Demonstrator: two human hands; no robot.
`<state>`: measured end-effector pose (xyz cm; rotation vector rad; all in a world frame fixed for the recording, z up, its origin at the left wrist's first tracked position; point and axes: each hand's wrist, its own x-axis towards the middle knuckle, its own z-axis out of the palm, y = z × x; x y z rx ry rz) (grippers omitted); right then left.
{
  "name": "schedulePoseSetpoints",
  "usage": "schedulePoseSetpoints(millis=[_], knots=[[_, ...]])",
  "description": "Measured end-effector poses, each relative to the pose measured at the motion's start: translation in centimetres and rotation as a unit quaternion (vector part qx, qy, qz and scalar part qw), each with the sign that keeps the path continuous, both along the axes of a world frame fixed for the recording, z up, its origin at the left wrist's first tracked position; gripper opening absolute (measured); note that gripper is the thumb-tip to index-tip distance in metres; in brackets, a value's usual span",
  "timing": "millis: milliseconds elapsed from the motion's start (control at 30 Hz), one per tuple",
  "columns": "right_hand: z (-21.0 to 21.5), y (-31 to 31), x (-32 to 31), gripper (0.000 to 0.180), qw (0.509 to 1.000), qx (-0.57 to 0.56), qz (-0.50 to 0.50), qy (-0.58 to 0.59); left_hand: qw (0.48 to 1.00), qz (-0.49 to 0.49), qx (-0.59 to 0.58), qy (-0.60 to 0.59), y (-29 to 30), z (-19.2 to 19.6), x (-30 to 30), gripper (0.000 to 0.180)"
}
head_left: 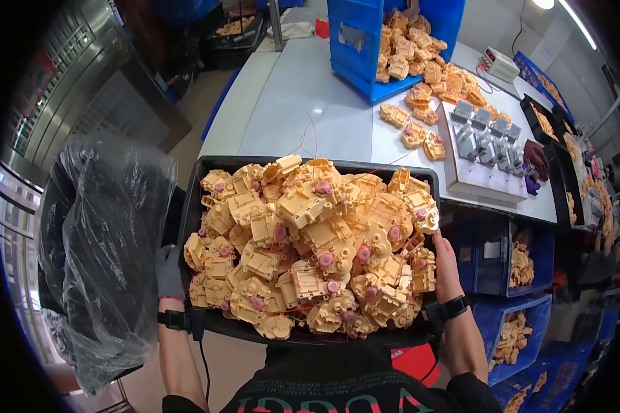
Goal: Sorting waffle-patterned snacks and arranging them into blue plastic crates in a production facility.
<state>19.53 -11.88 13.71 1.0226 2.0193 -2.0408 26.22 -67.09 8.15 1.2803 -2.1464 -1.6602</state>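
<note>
Between my two hands is a black plastic tray (pixel 436 180), heaped with cream-coloured moulded plastic housings (pixel 303 206). Several housings carry small pinkish-red round parts, and thin red wires stick out of the pile. My left hand (pixel 169 274), in a grey glove, grips the tray's left side; its fingertips are hidden behind the rim. Bare, my right hand (pixel 448 265) is closed on the right side, with part of its fingers out of sight. The tray's far edge overlaps the near edge of the grey-white table (pixel 282 103).
A tipped blue bin (pixel 355 51) spills similar housings onto the table. Right of it stands a white fixture box (pixel 486 182) with metal clamps. Blue crates (pixel 506 323) of housings are stacked at the lower right. Clear plastic sheeting (pixel 110 261) covers something dark at left.
</note>
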Motion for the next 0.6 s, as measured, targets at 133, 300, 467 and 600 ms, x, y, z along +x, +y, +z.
schedulePoseSetpoints(millis=[133,300,467,600], knots=[[0.0,0.1,-0.1,0.034,0.999,-0.02,0.016,0.028,0.999,0.029,0.014,0.024,0.2,0.4,0.4,0.025],[-0.9,0.5,0.2,0.033,0.997,-0.026,0.035,0.068,0.993,0.054,0.016,0.105,-0.2,-1.5,1.3,0.022],[-3.5,1.7,0.6,0.037,0.993,-0.071,0.056,0.075,0.99,0.035,-0.012,0.133,-1.2,-4.3,1.6,0.019],[-4.6,1.1,0.4,0.045,0.991,-0.09,0.089,0.048,0.967,0.039,0.055,0.246,-3.8,-7.9,2.8,0.016]])
